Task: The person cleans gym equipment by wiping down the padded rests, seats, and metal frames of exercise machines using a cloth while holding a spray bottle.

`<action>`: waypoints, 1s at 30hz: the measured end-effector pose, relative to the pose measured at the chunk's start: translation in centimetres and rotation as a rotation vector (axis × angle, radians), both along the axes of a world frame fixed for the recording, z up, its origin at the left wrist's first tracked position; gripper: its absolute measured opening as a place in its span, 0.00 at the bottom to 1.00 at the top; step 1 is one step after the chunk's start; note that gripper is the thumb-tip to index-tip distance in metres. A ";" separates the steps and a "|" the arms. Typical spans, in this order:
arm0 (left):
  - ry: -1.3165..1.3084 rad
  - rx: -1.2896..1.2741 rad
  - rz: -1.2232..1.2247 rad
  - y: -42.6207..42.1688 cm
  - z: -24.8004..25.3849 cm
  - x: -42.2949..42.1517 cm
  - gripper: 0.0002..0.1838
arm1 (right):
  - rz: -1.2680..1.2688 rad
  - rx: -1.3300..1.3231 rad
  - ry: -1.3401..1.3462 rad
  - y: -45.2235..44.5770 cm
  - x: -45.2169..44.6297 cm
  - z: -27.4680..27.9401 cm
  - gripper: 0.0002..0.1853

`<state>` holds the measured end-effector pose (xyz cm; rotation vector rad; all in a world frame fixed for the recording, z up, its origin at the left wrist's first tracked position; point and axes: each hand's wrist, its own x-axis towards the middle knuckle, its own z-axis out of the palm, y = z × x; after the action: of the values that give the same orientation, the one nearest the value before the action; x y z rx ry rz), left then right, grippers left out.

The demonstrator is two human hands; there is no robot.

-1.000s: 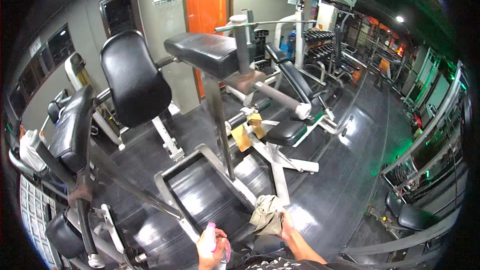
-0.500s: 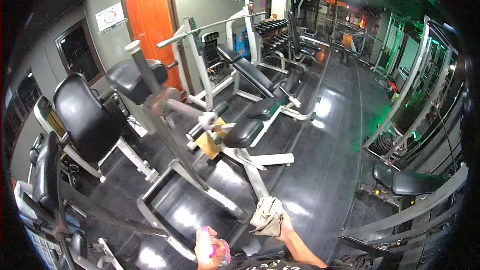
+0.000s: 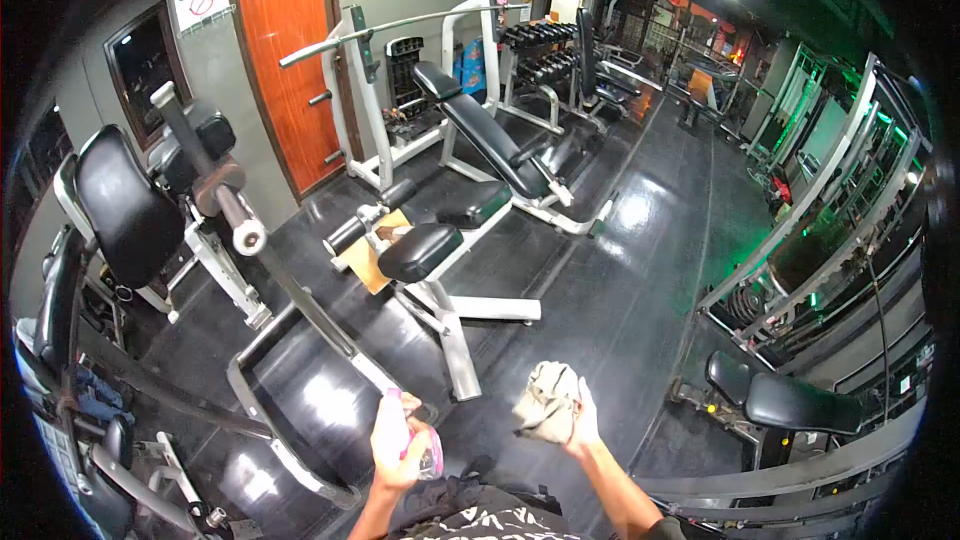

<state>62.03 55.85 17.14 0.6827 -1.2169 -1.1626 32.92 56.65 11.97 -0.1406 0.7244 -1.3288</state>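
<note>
My left hand [image 3: 393, 443] is closed around a spray bottle [image 3: 430, 454] with a pink top and a clear body, low in the view. Its fingers wrap the neck, hiding part of the sprayer. To the right, my right hand [image 3: 583, 422] grips a crumpled beige cloth [image 3: 548, 402], held up in front of my body. Both hands are apart from each other and from the equipment. Beyond them stands a bench with black pads [image 3: 421, 252] on a white frame. Left of my left hand is a machine frame [image 3: 330, 327] with an upright bar.
A barbell [image 3: 400, 32] rests on a rack before an orange door [image 3: 287, 60]. Dumbbells [image 3: 545, 50] fill a rack farther back. On the left are black padded seats [image 3: 127, 205]. A padded bench [image 3: 803, 402] and metal frames line the right side. Dark floor runs between them.
The view has shifted, so the bench and machine frame now appear farther left. Both hands are raised higher in view, still holding the bottle and cloth.
</note>
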 end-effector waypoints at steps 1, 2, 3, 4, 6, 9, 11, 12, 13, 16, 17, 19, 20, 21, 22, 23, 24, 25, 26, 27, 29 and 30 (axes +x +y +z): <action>-0.059 -0.092 0.041 -0.8 -1.0 -0.8 0.34 | -0.002 0.002 0.009 -0.1 -0.5 0.0 0.33; -0.060 -0.098 0.043 -1.0 -1.8 -1.4 0.36 | -0.039 -0.002 -0.030 -0.5 -0.9 -0.4 0.33; -0.060 -0.108 0.050 -1.5 -1.4 -2.4 0.38 | -0.072 -0.010 -0.069 -1.1 -1.3 -0.7 0.33; -0.050 -0.113 0.057 -1.8 -1.0 -3.4 0.38 | -0.098 -0.043 -0.065 -1.5 -1.6 -1.2 0.33; 0.019 -0.051 0.165 -2.3 -0.2 -5.2 0.36 | -0.170 -0.070 -0.101 -2.3 -1.7 -1.2 0.32; -0.040 -0.139 0.293 -3.6 -0.6 -5.8 0.35 | -0.232 -0.134 -0.257 -3.8 -0.8 0.3 0.31; -0.009 -0.123 0.365 -4.3 -0.6 -5.8 0.32 | -0.123 -0.200 -0.368 -4.4 -0.5 1.2 0.29; -0.008 -0.095 0.412 -4.7 -0.8 -5.6 0.31 | -0.096 -0.168 -0.530 -4.9 -0.6 1.0 0.31; -0.003 -0.068 0.460 -5.0 -0.9 -5.5 0.30 | -0.073 -0.164 -0.535 -5.3 -0.6 0.9 0.31; -0.013 -0.071 0.527 -5.2 -0.5 -4.4 0.28 | -0.029 -0.123 -0.410 -7.0 0.1 1.5 0.30; -0.063 -0.090 0.541 -5.3 -0.4 -3.9 0.30 | -0.003 -0.130 -0.409 -7.9 0.2 1.1 0.30; -0.094 -0.120 0.613 -5.5 0.1 -2.9 0.31 | 0.008 -0.106 -0.356 -9.9 0.7 0.3 0.29; -0.066 -0.090 0.673 -5.6 0.4 -2.5 0.31 | 0.026 -0.089 -0.383 -10.5 1.0 -0.1 0.28; -0.038 -0.055 0.731 -5.4 1.0 -2.1 0.32 | 0.049 -0.088 -0.385 -11.2 1.5 0.4 0.28; -0.058 -0.065 0.690 -5.1 1.7 -1.4 0.33 | 0.099 -0.094 -0.382 -11.7 1.9 0.8 0.28; -0.057 -0.060 0.707 -4.7 2.3 -0.9 0.33 | 0.146 -0.099 -0.376 -12.0 2.3 1.2 0.28; -0.051 -0.087 0.708 -4.6 3.0 -0.5 0.33 | 0.141 -0.105 -0.347 -12.6 3.0 1.7 0.28; -0.045 -0.116 0.708 -4.6 4.0 -0.1 0.33 | 0.153 -0.107 -0.343 -13.1 3.8 2.6 0.28; 0.064 -0.145 0.756 -4.7 5.2 -0.1 0.11 | 0.166 -0.132 -0.363 -13.4 4.6 3.6 0.29; 0.070 -0.152 0.767 -5.0 5.3 0.5 0.11 | 0.179 -0.159 -0.385 -14.0 5.4 4.5 0.29; 0.039 -0.168 0.746 -5.1 5.3 2.4 0.18 | 0.198 -0.142 -0.382 -15.0 6.9 5.1 0.29; -0.007 -0.181 0.763 -5.3 5.4 3.3 0.25 | 0.219 -0.152 -0.354 -15.5 7.7 5.4 0.29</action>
<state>65.35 50.58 22.50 0.9021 -0.9172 -0.4103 40.67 41.16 17.32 -0.0992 0.2992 -1.1577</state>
